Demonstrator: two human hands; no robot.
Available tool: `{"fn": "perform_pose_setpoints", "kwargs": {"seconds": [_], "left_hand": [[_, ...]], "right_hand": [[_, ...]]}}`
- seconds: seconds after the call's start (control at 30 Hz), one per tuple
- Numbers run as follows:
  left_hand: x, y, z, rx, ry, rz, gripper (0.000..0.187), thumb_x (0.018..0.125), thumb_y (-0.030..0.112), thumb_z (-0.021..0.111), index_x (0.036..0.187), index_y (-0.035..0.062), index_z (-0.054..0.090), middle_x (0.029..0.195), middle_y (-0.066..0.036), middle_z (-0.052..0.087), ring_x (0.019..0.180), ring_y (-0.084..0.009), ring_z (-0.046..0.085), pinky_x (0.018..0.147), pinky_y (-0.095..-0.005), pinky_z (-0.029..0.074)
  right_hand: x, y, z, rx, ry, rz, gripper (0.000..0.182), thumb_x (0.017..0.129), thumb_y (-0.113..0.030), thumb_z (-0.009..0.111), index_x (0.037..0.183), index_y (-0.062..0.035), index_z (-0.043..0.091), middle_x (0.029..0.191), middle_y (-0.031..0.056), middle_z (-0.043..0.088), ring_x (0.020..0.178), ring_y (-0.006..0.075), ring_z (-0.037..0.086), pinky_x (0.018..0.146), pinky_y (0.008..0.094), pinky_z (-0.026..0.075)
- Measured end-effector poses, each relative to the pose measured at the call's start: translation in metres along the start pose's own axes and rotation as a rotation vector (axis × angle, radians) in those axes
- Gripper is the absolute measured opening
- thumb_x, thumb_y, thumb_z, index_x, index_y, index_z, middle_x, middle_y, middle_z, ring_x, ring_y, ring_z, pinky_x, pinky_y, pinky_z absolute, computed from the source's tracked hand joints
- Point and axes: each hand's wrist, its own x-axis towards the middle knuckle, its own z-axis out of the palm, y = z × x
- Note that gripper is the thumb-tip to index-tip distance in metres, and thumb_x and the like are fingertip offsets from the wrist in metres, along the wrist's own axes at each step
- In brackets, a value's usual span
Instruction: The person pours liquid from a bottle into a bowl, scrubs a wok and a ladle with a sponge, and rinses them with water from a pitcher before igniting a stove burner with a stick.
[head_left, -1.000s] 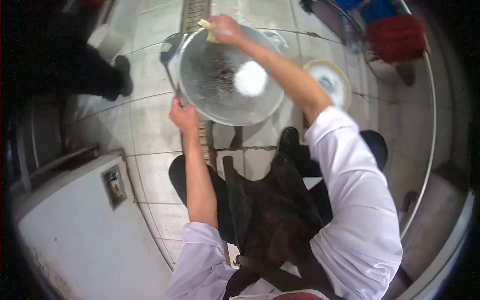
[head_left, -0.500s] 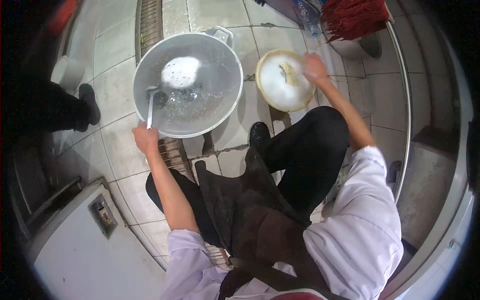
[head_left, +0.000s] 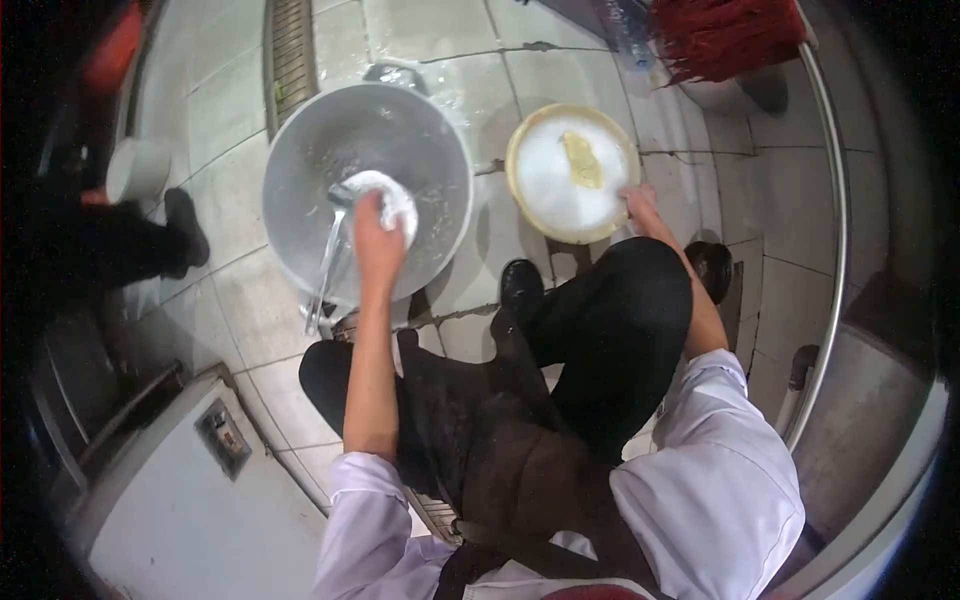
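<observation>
My left hand (head_left: pixel 380 245) reaches into a large grey metal pot (head_left: pixel 290 215), touching a round white patch (head_left: pixel 404 208) that looks like suds. Its fingertips are blurred and partly hidden there, so a grip cannot be made out. Beside that hand a metal ladle (head_left: pixel 328 262) leans across the pot's near rim, its handle pointing toward me. To the right, my right hand (head_left: pixel 643 207) is closed on the edge of a pale yellow basin (head_left: pixel 513 180) filled with white foam. A yellow sponge or cloth (head_left: pixel 581 160) lies on that foam.
Wet floor tiles surround the pot, and a slotted drain (head_left: pixel 292 65) runs behind it. Red mop strands (head_left: pixel 710 40) and a metal pole (head_left: pixel 835 200) are at the right. Another person's dark shoe (head_left: pixel 186 228) and a white container (head_left: pixel 138 170) are at the left.
My left hand has left the pot's near edge and moved inward to the white patch. My right hand has shifted down along the basin's edge. The ladle's handle now slants farther over the rim.
</observation>
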Motion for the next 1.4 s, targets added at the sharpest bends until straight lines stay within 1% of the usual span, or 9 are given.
{"fn": "perform_pose_setpoints", "kwargs": {"seconds": [0.07, 0.23, 0.37, 0.47, 0.7, 0.73, 0.9, 1.07, 1.4], "left_hand": [[0.017, 0.077, 0.046, -0.289, -0.291, -0.156, 0.057, 0.07, 0.016, 0.066, 0.119, -0.0025, 0.043, 0.106, -0.018, 0.058, 0.095, -0.0317, 0.058, 0.085, -0.0371, 0.044], [0.051, 0.129, 0.152, 0.189, -0.475, -0.243, 0.036, 0.064, 0.008, 0.064, 0.096, -0.0061, 0.058, 0.089, -0.023, 0.062, 0.082, -0.0406, 0.06, 0.074, -0.0444, 0.047], [0.049, 0.131, 0.158, 0.04, -0.33, -0.165, 0.023, 0.062, 0.001, 0.055, 0.083, -0.0071, 0.06, 0.078, -0.025, 0.062, 0.075, -0.043, 0.059, 0.07, -0.0474, 0.047], [0.035, 0.143, 0.126, -0.106, -0.166, 0.025, 0.028, 0.059, 0.0, 0.053, 0.086, -0.007, 0.059, 0.069, -0.024, 0.059, 0.066, -0.0403, 0.06, 0.066, -0.0416, 0.048], [0.024, 0.229, -0.029, -0.125, -0.239, -0.101, 0.034, 0.062, 0.001, 0.052, 0.094, -0.0069, 0.059, 0.074, -0.018, 0.063, 0.068, -0.0283, 0.06, 0.068, -0.0347, 0.046], [0.022, 0.27, -0.062, -0.16, -0.156, -0.036, 0.035, 0.061, 0.0, 0.051, 0.095, -0.0069, 0.059, 0.078, -0.018, 0.063, 0.07, -0.0267, 0.06, 0.067, -0.0341, 0.046], [0.006, 0.448, -0.222, -0.256, -0.276, -0.136, 0.039, 0.064, -0.009, 0.044, 0.102, -0.0096, 0.056, 0.089, -0.012, 0.062, 0.076, -0.0182, 0.058, 0.07, -0.029, 0.047], [-0.029, 0.585, -0.357, -0.499, -0.372, -0.117, 0.038, 0.066, -0.009, 0.042, 0.101, -0.0097, 0.055, 0.09, -0.013, 0.06, 0.076, -0.0199, 0.058, 0.069, -0.0288, 0.047], [-0.105, 0.79, -0.369, -0.789, -0.686, 0.045, 0.045, 0.064, -0.009, 0.043, 0.107, -0.0112, 0.052, 0.096, -0.016, 0.06, 0.081, -0.0234, 0.061, 0.072, -0.0312, 0.049]], "right_hand": [[0.008, 0.009, 0.004, 0.058, 0.06, 0.0, 0.034, 0.065, -0.004, 0.061, 0.098, 0.0047, 0.056, 0.08, 0.0099, 0.06, 0.066, 0.0209, 0.059, 0.057, 0.0332, 0.049], [0.023, 0.026, 0.013, -0.038, 0.027, -0.193, 0.028, 0.062, -0.004, 0.058, 0.088, 0.0054, 0.059, 0.084, 0.0115, 0.058, 0.072, 0.0205, 0.056, 0.063, 0.0335, 0.049], [0.004, 0.004, 0.027, -0.192, 0.215, -0.313, 0.026, 0.061, -0.004, 0.056, 0.085, 0.0055, 0.061, 0.075, 0.0091, 0.059, 0.067, 0.0203, 0.056, 0.062, 0.0335, 0.049], [-0.051, -0.052, 0.014, 0.263, -0.044, -0.32, 0.02, 0.058, -0.001, 0.056, 0.076, 0.0024, 0.062, 0.062, 0.0123, 0.059, 0.056, 0.0247, 0.057, 0.056, 0.0336, 0.046], [-0.161, -0.137, -0.027, 0.001, 0.073, -0.5, 0.014, 0.06, 0.001, 0.056, 0.073, 0.0035, 0.061, 0.068, 0.0172, 0.059, 0.062, 0.0318, 0.056, 0.063, 0.04, 0.046], [-0.197, -0.159, -0.039, -0.078, 0.328, -0.636, 0.012, 0.065, -0.002, 0.058, 0.075, 0.0007, 0.063, 0.062, 0.011, 0.058, 0.058, 0.0244, 0.054, 0.062, 0.0365, 0.047], [-0.369, -0.347, -0.174, 0.27, -0.082, -0.236, 0.026, 0.06, 0.004, 0.052, 0.084, -0.0002, 0.064, 0.075, 0.0188, 0.063, 0.072, 0.0221, 0.063, 0.066, 0.0334, 0.048], [-0.496, -0.428, -0.289, 0.184, -0.012, -0.449, 0.026, 0.059, -0.002, 0.055, 0.083, 0.002, 0.063, 0.074, 0.0197, 0.062, 0.072, 0.0234, 0.063, 0.067, 0.0343, 0.048], [-0.61, -0.437, -0.518, 0.315, 0.261, -0.471, 0.032, 0.055, -0.011, 0.06, 0.084, 0.003, 0.06, 0.082, 0.0176, 0.057, 0.081, 0.0269, 0.056, 0.072, 0.0333, 0.045]]}}
